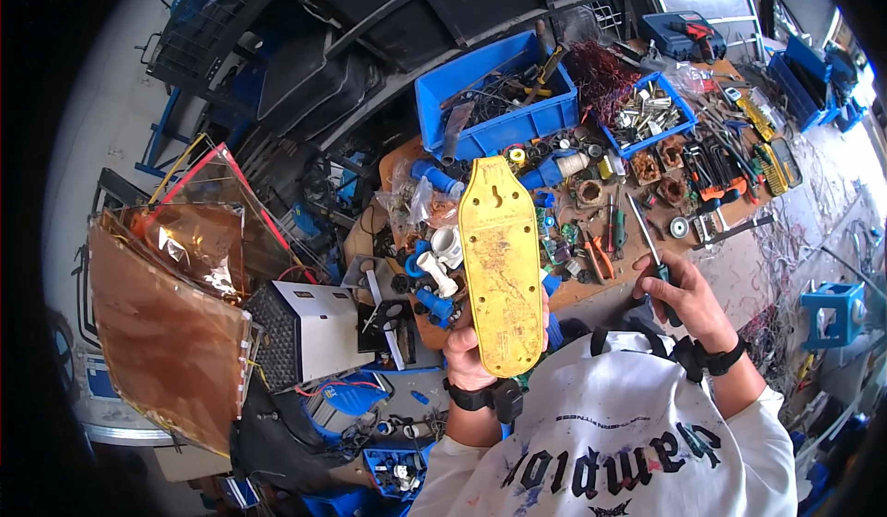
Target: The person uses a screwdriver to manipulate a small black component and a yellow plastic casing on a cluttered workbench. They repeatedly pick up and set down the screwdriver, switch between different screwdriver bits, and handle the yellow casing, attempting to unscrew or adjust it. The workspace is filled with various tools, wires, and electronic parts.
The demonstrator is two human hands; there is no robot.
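Observation:
My left hand (468, 355) is wrapped round the lower end of a long yellow power strip (502, 267). Its scuffed back faces me, showing several screw holes and a keyhole slot near the narrow top. To the right, my right hand (686, 297) closes on the dark green handle of a screwdriver (662, 274), whose long shaft points up and away, apart from the strip. Between the two, on the wooden workbench (573, 288), lie orange-handled pliers (599, 256). The underside of my left fingers is hidden behind the strip.
Behind the strip stands a blue crate (504, 127) of tools and scrap, with a smaller blue tray (658, 138) of metal parts beside it. White pipe fittings (436, 275) lie left of the strip. Hex keys (713, 170) and other tools crowd the bench's right side.

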